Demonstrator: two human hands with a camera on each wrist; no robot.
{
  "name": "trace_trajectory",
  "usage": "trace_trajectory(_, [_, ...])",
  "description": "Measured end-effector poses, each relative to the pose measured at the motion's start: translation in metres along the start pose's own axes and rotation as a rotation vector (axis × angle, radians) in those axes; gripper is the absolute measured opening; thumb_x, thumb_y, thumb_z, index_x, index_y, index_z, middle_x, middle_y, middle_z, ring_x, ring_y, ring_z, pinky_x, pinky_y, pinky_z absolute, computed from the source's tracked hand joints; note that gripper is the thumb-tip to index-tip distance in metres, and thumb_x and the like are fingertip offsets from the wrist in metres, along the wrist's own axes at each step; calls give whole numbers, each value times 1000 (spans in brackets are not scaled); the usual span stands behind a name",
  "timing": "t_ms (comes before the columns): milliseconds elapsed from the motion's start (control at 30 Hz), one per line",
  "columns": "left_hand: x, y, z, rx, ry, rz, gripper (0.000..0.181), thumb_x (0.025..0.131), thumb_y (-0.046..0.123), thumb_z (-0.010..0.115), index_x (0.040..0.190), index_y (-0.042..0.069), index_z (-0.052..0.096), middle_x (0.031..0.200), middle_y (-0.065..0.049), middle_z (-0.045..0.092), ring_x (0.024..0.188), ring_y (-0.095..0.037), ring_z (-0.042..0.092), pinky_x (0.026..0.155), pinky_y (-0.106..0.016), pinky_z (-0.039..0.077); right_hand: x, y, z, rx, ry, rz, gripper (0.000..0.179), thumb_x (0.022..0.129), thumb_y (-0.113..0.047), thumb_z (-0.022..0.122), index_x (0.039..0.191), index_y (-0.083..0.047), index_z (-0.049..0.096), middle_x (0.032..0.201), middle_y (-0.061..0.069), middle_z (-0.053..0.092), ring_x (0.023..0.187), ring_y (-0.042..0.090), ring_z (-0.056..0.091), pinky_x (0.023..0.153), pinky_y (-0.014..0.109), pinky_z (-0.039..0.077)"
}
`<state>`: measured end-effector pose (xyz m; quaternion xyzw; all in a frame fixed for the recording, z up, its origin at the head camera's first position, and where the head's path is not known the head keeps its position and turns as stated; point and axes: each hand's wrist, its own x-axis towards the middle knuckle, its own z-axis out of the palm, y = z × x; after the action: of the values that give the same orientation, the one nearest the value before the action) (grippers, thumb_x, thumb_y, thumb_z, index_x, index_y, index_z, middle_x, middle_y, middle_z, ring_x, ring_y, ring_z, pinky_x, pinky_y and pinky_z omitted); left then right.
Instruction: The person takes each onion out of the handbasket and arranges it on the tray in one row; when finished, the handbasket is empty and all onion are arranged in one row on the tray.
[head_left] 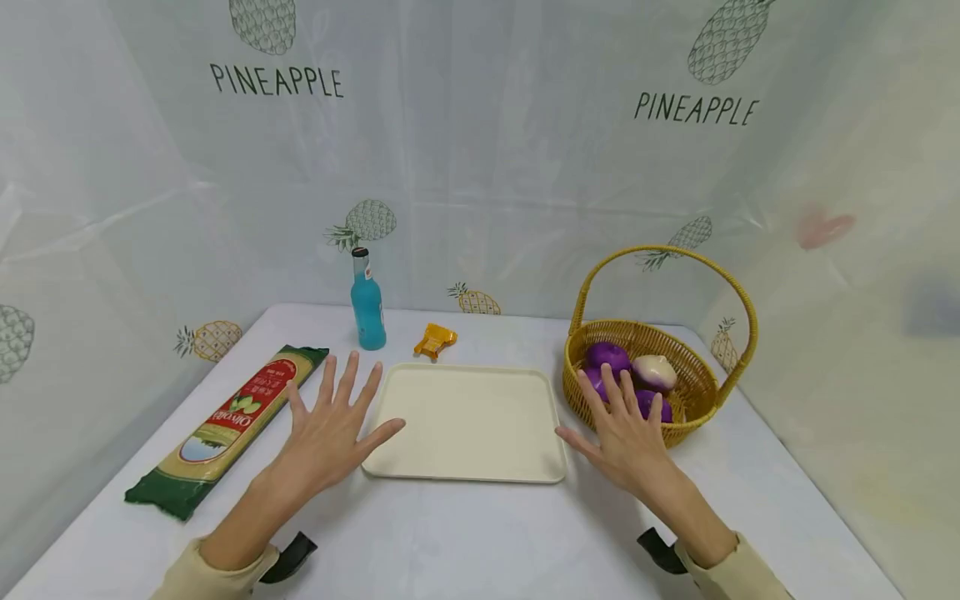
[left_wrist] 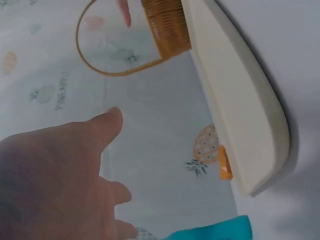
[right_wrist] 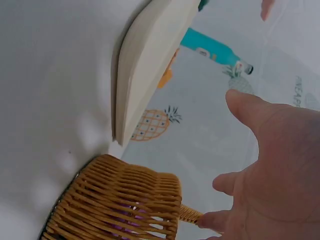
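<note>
My left hand (head_left: 327,433) is spread wide with straight fingers, holding nothing, between the long noodle packet (head_left: 232,425) and the cream tray (head_left: 468,425). On the other side, my right hand (head_left: 626,437) has its fingers fanned out too and grips nothing. Its fingertips overlap the front of the wicker basket (head_left: 693,375) in the head view. Inside the basket lie several purple onions (head_left: 609,357) and a white-and-purple vegetable (head_left: 655,372), partly behind my fingers. In the left wrist view, the thumb (left_wrist: 107,125) points toward the basket.
A bottle of blue drink (head_left: 367,308) stands upright at the back left. Beside it lies a small orange wrapped snack (head_left: 435,340), just behind the tray. The basket's tall arched handle (head_left: 660,248) rises at the right. A pineapple-print curtain (head_left: 480,167) encloses the table's back and sides.
</note>
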<state>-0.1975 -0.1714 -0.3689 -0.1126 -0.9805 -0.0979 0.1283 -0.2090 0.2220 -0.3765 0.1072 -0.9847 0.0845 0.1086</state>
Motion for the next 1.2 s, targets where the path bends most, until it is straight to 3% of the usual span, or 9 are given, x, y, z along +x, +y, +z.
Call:
trace_trajectory(400, [18,-23,24,33,-26,-39,87,90,58,58,156,13,25,163,-24,10,148,-52,1,102,-83,-8,9,32,-1,-13,13,60,87,91,-68,47,158,-21,16,163,22,8,148,49,9,107,79,-3])
trace_trajectory(567, [22,-33,32,-14,-83,-34,88,89,59,59,156,13,25,161,-26,14,146,-53,9,106,-81,6,14,52,-5,-4,15,70,84,94,-67,42,158,-19,15,161,25,14,145,53,13,108,78,6])
trace_trajectory(800, [23,-42,39,-98,-137,7,85,89,48,65,154,9,27,152,-31,33,137,-54,33,100,-74,34,18,79,-18,70,22,12,78,95,-59,49,153,-10,28,151,30,31,127,57,43,91,73,40])
trace_trajectory(1067, [29,-49,43,-187,-150,-7,74,86,27,75,147,4,41,131,-25,59,118,-44,54,95,-59,49,32,108,-31,98,-35,-92,68,87,-46,70,139,-5,53,132,28,56,120,50,52,92,66,45])
trace_trajectory(1200, [31,-52,45,-283,-188,-21,68,85,24,76,143,5,46,120,-18,66,113,-37,58,94,-55,50,38,118,-32,104,-71,-147,59,83,-38,76,129,-4,62,118,22,66,102,38,62,82,51,51])
